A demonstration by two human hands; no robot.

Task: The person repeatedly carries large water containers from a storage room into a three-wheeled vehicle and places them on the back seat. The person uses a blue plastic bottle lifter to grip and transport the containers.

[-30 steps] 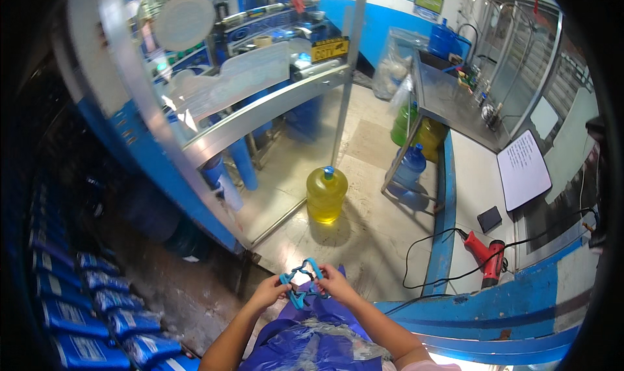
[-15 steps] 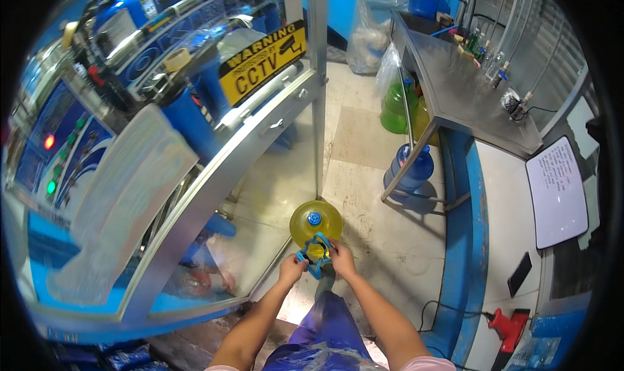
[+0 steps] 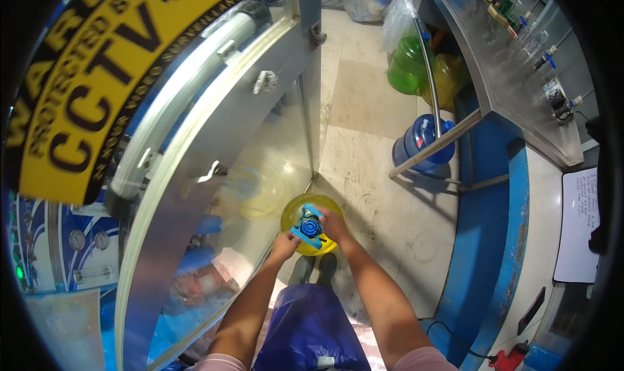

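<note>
Fitting the blue carrying handle [image 3: 306, 238] around the blue cap [image 3: 311, 227] of the yellow jug [image 3: 290, 214] seems to be the step in hand. The left hand [image 3: 284, 246] pinches the handle's near bar at its left end and the right hand [image 3: 335, 225] grips the far bar at its right, the cap between their fingers and the jug beneath them. Whether it is seated cannot be told; an even push down from both sets of fingers seems called for.
</note>
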